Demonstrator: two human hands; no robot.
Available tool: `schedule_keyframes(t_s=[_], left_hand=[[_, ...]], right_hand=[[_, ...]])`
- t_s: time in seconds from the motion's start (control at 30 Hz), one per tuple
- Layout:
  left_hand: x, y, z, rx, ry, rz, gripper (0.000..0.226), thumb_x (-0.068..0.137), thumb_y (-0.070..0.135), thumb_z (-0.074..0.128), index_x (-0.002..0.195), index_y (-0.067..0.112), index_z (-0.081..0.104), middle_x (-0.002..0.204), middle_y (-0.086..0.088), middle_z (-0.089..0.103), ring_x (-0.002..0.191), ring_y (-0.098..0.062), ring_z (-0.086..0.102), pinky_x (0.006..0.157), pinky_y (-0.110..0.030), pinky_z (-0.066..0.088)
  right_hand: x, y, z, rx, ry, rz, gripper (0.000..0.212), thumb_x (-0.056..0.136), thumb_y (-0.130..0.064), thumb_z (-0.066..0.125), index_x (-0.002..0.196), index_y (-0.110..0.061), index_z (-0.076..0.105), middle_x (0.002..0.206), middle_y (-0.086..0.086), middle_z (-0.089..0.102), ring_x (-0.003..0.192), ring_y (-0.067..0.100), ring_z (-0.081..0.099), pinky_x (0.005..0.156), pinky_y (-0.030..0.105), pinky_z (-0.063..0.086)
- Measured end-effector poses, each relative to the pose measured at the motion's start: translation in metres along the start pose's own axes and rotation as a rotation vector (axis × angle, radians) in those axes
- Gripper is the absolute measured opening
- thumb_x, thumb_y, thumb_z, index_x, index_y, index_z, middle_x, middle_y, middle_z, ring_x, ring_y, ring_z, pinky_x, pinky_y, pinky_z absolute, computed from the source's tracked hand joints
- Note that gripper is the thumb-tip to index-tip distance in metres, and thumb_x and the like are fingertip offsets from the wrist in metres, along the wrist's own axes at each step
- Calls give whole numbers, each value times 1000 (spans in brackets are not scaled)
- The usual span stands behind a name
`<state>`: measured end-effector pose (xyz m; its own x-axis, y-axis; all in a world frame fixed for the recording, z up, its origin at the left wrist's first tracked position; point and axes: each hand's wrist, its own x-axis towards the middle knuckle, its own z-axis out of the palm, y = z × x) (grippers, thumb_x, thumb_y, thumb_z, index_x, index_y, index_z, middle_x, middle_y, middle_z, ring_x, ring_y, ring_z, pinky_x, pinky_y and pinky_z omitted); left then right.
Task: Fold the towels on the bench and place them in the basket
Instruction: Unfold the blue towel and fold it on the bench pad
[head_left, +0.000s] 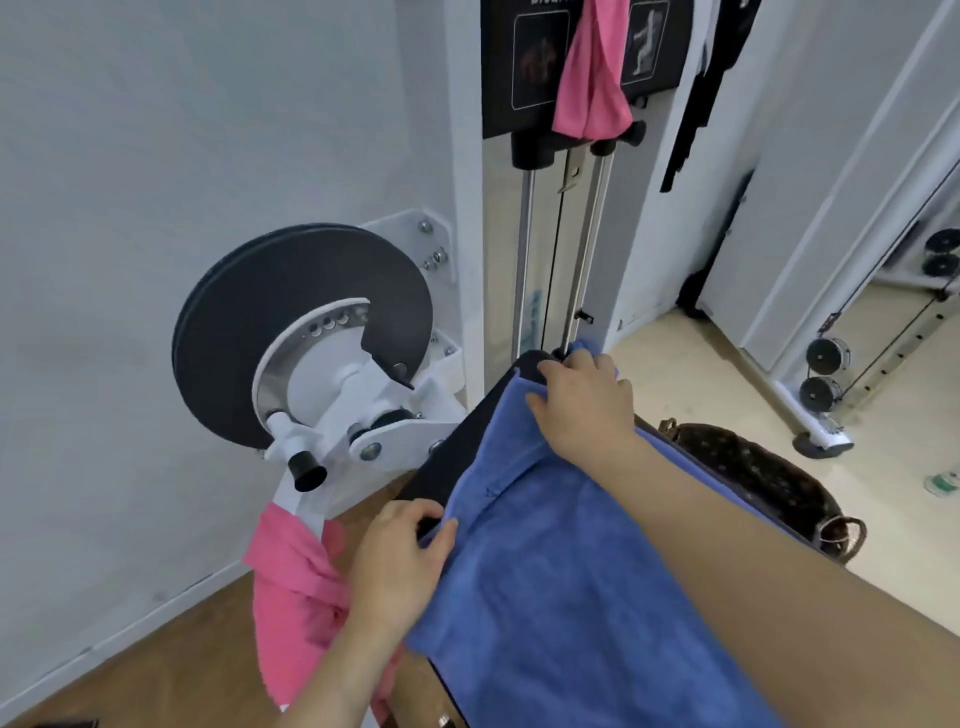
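A blue towel (561, 587) lies spread over the black bench (457, 457). My left hand (400, 566) pinches the towel's near left edge. My right hand (582, 405) grips its far corner at the bench's far end. A pink towel (291, 597) hangs from the white machine arm to the left of the bench. Another pink towel (587, 78) hangs high on the weight machine. The dark patterned basket (769, 478) stands on the floor to the right of the bench, partly hidden behind my right forearm.
A white exercise machine with a large black disc (291, 332) stands close on the left. Steel guide rods (587, 249) rise behind the bench. Pulleys and cables (826, 374) are on the right, and a small green-and-white object (943, 483) lies on the floor.
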<state>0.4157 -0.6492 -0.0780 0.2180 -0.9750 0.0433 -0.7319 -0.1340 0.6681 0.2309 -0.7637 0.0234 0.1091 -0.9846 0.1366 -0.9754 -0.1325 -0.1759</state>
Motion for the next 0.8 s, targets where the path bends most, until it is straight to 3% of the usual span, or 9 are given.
schedule_keyframes(t_s=[0.17, 0.27, 0.37, 0.47, 0.6, 0.7, 0.8], left_hand=[[18, -5, 2, 163, 47, 40, 14, 93, 35, 57, 79, 30, 58, 75, 9, 59, 71, -11, 55, 59, -31, 44], [34, -9, -4, 95, 43, 33, 15, 94, 39, 52, 79, 35, 51, 62, 12, 61, 60, -6, 57, 52, -22, 41], [46, -17, -11, -104, 17, -3, 13, 87, 43, 59, 78, 43, 50, 67, 23, 63, 67, 6, 58, 56, -8, 39], [49, -33, -11, -222, -55, -26, 24, 83, 29, 70, 90, 48, 57, 78, 24, 65, 73, 5, 60, 57, -6, 40], [52, -49, -7, -232, 95, -15, 23, 80, 24, 72, 86, 45, 64, 83, 27, 66, 77, 4, 61, 61, -4, 41], [50, -51, -1, -247, 223, -71, 24, 80, 27, 75, 70, 44, 61, 75, 24, 66, 71, 1, 61, 63, -12, 47], [39, -58, -2, -114, 325, -29, 5, 86, 37, 66, 81, 35, 66, 78, 16, 67, 75, -3, 60, 68, -28, 51]], right_hand=[[27, 2, 16, 14, 52, -8, 15, 93, -28, 56, 100, -16, 64, 107, 4, 57, 106, 28, 47, 82, 40, 37], [40, 10, 12, 127, 51, 98, 11, 92, -23, 53, 89, -15, 61, 95, 4, 62, 94, 29, 52, 73, 35, 31], [52, 14, 6, 211, 27, 155, 7, 92, -22, 51, 86, -18, 51, 85, -1, 55, 81, 26, 46, 76, 38, 35], [58, 13, 4, 244, 11, 153, 7, 90, -24, 56, 86, -18, 54, 84, -3, 55, 82, 25, 50, 82, 41, 43], [62, 16, 4, 313, 42, 173, 10, 86, -24, 62, 82, -22, 53, 78, -7, 57, 83, 24, 56, 78, 39, 46], [59, 15, 9, 187, 109, 99, 8, 89, -19, 56, 87, -20, 49, 81, -2, 60, 79, 27, 53, 72, 36, 37], [48, 10, 7, -19, 190, -51, 9, 92, -16, 48, 99, -15, 55, 101, 5, 61, 94, 31, 52, 71, 35, 30]])
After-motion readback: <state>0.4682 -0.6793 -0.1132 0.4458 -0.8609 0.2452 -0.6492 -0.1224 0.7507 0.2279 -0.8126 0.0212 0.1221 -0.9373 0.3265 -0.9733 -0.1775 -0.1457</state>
